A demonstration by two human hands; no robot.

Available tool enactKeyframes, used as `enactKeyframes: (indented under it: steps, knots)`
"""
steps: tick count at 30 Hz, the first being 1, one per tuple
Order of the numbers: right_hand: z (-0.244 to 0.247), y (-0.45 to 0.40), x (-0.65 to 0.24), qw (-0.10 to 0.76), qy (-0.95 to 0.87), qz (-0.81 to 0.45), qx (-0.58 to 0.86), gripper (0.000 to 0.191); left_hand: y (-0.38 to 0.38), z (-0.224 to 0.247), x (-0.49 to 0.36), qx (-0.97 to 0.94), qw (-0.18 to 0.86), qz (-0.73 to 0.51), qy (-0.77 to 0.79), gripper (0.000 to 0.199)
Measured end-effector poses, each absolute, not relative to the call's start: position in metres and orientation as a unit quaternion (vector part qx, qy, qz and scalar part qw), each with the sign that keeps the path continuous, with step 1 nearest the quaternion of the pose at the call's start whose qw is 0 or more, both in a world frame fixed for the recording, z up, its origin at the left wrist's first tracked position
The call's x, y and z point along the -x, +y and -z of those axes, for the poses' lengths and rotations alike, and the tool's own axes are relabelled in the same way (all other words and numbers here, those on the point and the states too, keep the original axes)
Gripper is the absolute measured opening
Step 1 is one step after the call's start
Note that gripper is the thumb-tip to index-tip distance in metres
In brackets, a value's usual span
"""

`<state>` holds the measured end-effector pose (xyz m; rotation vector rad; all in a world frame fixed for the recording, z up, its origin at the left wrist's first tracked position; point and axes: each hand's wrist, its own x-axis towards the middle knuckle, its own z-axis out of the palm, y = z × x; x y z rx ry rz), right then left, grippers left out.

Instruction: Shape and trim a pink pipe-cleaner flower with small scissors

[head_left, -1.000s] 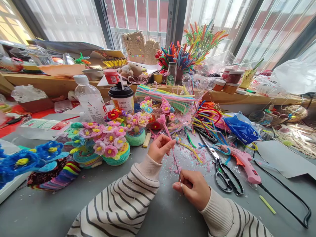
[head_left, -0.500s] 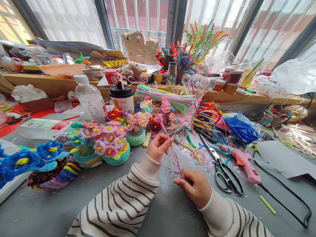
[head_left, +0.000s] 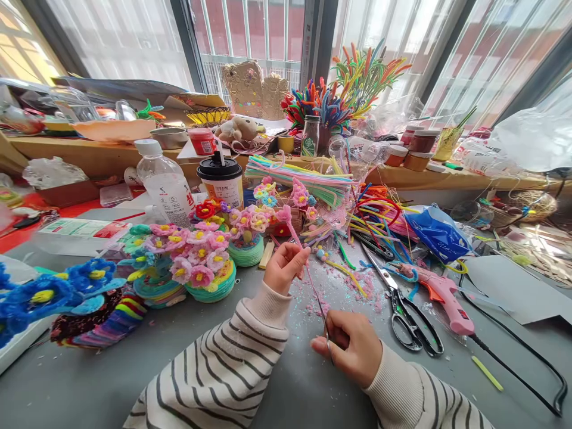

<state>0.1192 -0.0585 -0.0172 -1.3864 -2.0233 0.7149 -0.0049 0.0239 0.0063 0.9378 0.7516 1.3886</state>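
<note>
My left hand (head_left: 285, 268) pinches a pink pipe cleaner (head_left: 293, 231) between thumb and fingertips. Its looped fuzzy end points up and away, and a thin pink length trails below the fingers. Closed around a pair of slim metal scissors (head_left: 325, 314), my right hand (head_left: 351, 345) sits lower and to the right. The narrow blades run up along the trailing pink length toward my left hand; whether they touch it is too fine to tell. Pink fuzz clippings (head_left: 315, 308) lie on the grey table (head_left: 286, 393) beneath.
Pink pipe-cleaner flowers (head_left: 201, 256) in round bases stand left, with blue flowers (head_left: 44, 295) farther out. Large black-handled scissors (head_left: 411, 322), a pink glue gun (head_left: 447, 298) and its cable lie right. A drink cup (head_left: 221, 185), a bottle (head_left: 165, 185) and bundled pipe cleaners (head_left: 304, 176) are behind.
My left hand has shifted slightly left, with the pink pipe cleaner still in it. My right hand and the slim scissors have moved slightly, staying below the left hand.
</note>
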Motion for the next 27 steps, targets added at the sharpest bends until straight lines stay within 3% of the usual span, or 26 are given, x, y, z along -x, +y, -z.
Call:
enactKeyframes:
  steps: [14, 27]
  knots:
    - [0.025, -0.0569, -0.1197, 0.302, -0.763, -0.191, 0.538, 0.039, 0.0262, -0.0056, 0.0054, -0.383, 0.618, -0.602, 0.329, 0.021]
    - [0.0239, -0.0543, -0.1217, 0.345, -0.739, -0.204, 0.542, 0.036, 0.0187, -0.013, 0.001, -0.371, 0.627, -0.589, 0.349, 0.019]
